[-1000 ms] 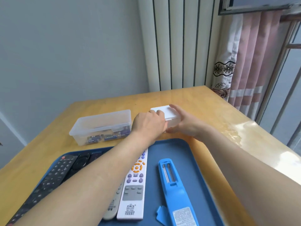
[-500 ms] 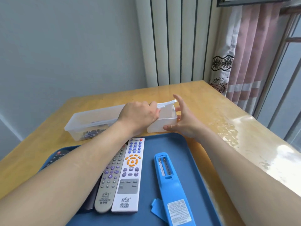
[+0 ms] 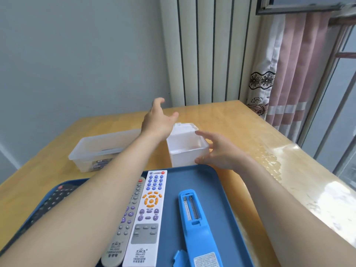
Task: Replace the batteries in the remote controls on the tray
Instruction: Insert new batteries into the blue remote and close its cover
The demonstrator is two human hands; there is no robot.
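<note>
Remotes lie lengthwise on a blue tray at the near edge of a wooden table: a black remote far left, partly under the left forearm, then a grey remote touching a white remote, both face up. Behind the tray's left half stands a clear bin with batteries at its bottom. The left hand is raised above the table beyond the bin, fingers spread wide, holding nothing. Just right of it sits a white box, its lid tipped back. A loose blue cover lies beside the blue remote, which is face down, its battery bay bare. The right hand cups the box's right side, fingers straight and apart; whether they touch it I cannot tell.
</note>
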